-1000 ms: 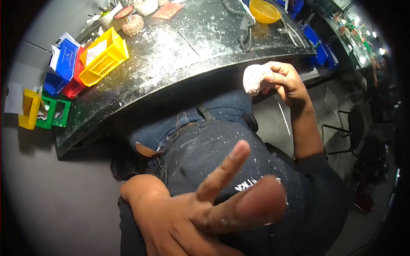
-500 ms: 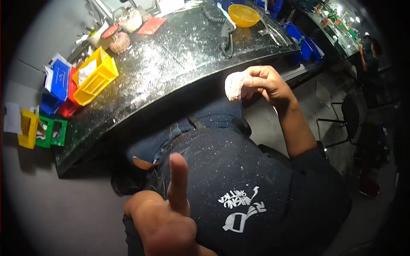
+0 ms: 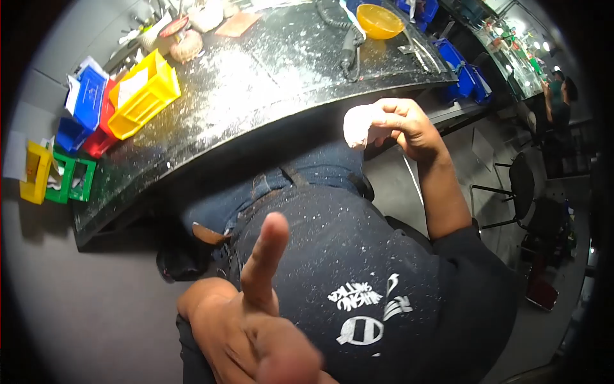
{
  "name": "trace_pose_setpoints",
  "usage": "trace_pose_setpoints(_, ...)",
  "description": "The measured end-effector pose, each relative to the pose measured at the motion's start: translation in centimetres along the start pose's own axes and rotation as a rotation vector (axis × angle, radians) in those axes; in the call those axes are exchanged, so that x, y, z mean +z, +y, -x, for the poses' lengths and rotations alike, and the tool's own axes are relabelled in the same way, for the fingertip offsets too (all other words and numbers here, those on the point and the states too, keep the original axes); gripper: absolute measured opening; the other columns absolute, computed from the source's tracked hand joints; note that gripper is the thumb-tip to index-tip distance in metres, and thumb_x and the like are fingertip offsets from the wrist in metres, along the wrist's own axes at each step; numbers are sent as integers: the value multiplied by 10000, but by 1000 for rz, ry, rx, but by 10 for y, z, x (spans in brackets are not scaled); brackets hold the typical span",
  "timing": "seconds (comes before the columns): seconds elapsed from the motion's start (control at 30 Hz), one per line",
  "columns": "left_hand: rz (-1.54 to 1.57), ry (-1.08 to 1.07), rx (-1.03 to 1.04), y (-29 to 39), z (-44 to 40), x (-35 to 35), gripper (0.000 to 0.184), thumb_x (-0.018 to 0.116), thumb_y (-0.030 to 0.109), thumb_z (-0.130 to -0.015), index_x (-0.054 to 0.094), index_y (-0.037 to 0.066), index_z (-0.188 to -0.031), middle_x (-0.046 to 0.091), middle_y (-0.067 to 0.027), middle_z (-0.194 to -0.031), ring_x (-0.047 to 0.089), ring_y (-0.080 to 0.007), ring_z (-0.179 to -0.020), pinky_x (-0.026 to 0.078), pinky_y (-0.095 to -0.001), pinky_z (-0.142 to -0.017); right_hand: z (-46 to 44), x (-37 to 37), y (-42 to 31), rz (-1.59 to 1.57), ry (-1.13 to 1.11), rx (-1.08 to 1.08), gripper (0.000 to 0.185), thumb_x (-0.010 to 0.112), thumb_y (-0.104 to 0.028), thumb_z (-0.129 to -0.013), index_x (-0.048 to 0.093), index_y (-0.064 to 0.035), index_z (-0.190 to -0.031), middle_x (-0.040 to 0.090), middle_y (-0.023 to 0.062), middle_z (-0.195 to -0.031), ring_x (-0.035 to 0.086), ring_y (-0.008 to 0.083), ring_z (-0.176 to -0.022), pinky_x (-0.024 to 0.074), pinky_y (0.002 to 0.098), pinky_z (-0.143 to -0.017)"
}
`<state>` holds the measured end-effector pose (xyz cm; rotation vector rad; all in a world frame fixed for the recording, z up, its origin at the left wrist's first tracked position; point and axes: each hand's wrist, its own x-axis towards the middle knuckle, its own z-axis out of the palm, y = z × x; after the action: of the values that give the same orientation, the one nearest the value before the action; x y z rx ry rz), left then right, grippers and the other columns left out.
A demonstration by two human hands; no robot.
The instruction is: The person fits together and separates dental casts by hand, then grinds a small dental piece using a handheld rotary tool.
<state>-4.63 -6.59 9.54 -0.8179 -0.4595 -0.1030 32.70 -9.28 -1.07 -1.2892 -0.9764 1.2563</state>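
Note:
My right hand [image 3: 409,128] is raised beyond the front edge of the black bench [image 3: 256,77], with its fingers and thumb pinched on a pale, curved, plaster-like piece [image 3: 359,125]. The fingers hide the piece's right side. Close to the camera, at the lower left, my left hand [image 3: 256,326] has one finger pointing up and another towards the lens. Its fingers are apart, with nothing seen between them, and the rest are partly hidden. Behind it is my dark shirt [image 3: 320,249], speckled white.
Yellow [image 3: 146,96], red and blue bins stand at the bench's left. A corded handpiece [image 3: 348,48] and yellow bowl [image 3: 379,22] lie at its back right, a pink sheet [image 3: 238,24] at its back. Blue bins [image 3: 464,73], a chair [image 3: 521,185] and another person [image 3: 559,102] are right.
My left hand has turned, its raised finger swinging from up-right to nearly upright and leftward. My right hand keeps hold of the pale piece, now slightly further left in view. The camera view has shifted too.

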Motion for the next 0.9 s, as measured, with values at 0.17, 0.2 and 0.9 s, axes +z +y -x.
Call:
trace_pose_setpoints(0.17,57,-7,-89,13,15,-12,422,373,400,-1089,409,451,-1507,702,-22,-1202,211,-360,-1471,151,-437,-1199,2,1,-2,-38,10,20,168,716,-178,-918,726,-18,-968,728,56,-878,695,117,-798,547,246,-660)
trace_pose_setpoints(0.2,108,-26,-113,16,16,-16,407,351,418,-1091,434,477,-1485,710,-23,-1189,146,-370,-1490,104,-427,-1202,2,2,-2,-41,21,18,171,717,-176,-917,725,-15,-975,732,58,-889,699,115,-800,549,242,-663)
trace_pose_setpoints(0.9,40,-414,-12,14,68,-56,438,333,355,-1113,399,358,-1546,428,-147,-1541,189,-284,-1515,112,-494,-1239,-3,3,3,-82,-9,45,186,696,-207,-913,719,-25,-941,718,48,-879,680,122,-794,536,275,-654)
